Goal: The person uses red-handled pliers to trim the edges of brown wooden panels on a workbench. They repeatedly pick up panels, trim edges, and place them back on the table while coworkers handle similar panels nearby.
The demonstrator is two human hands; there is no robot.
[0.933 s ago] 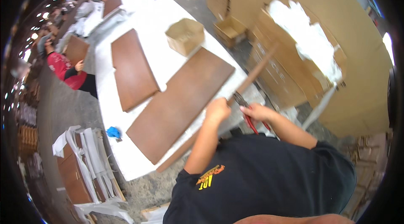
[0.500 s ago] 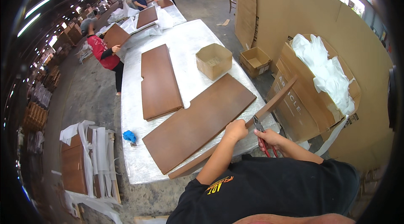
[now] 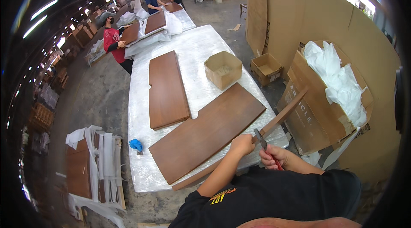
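Note:
My left hand [image 3: 242,145] is closed around a long, narrow brown wooden strip [image 3: 284,113], which runs along the near edge of the wrapped table. In my right hand [image 3: 274,158] are pliers [image 3: 260,139] with red handles and dark metal jaws, fingers wrapped around the handles. The jaws point up beside my left hand, close to the strip; whether they touch it I cannot tell. Just beyond the strip lies a broad brown wooden panel [image 3: 209,136] with a small notch in its far edge. A second notched panel [image 3: 168,91] rests farther left.
An open cardboard box [image 3: 223,70] stands on the plastic-wrapped table [image 3: 199,41]. A blue crumpled item [image 3: 135,144] lies at its left edge. To the right are a small carton [image 3: 266,68] and a large carton [image 3: 306,116] of white foam. A co-worker [image 3: 112,41] handles a panel beyond.
The pliers' handles have come together in my right hand, and the jaws have turned. My left hand still grips the strip. The co-worker in red has lowered a panel toward the far table.

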